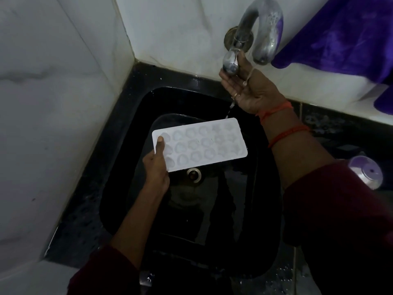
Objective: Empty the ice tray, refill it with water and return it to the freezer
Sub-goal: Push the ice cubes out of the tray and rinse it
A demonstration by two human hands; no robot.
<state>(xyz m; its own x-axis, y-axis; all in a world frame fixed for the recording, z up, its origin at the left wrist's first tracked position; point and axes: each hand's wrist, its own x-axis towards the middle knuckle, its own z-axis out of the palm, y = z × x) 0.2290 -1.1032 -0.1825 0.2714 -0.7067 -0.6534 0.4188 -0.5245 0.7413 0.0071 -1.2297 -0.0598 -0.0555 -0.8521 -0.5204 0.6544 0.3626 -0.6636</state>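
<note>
just left hand grip, ice tray rightward

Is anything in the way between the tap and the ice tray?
Nothing visible. A thin stream falls from the tap past the right hand, which holds the tap handle, onto the ice tray held by the left hand.

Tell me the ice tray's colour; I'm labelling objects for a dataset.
White. The head view shows the ice tray plainly against the black sink.
</note>
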